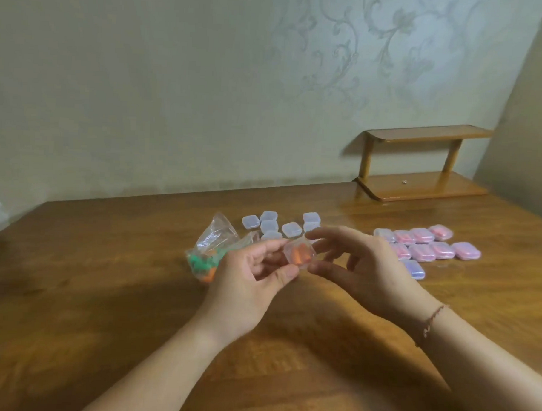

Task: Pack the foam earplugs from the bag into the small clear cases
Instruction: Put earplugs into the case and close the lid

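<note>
Your left hand [254, 273] and your right hand [358, 265] meet above the middle of the table [74, 274], both pinching one small clear case [300, 253] that holds orange earplugs [298, 257]. Your left thumb and fingers grip its left edge; your right thumb and forefinger pinch its right edge, with the other right fingers loosely spread. The case hangs in the air, well clear of the wood.

Judging from this, you are on the closing step for this case: it is already filled, and the lid looks down, though whether it has fully snapped cannot be told.

Just left of your hands lies the bag [211, 252], open at the top, with green and orange plugs left inside. Beyond your hands, farther off, sits a cluster of empty cases [275, 225]. To the right lie the filled cases [429, 246], pink ones in rows and a bluish one nearer you.

Next, press the lid firmly until it seats, then set the case down on the right with the filled ones and reach for an empty one.
</note>
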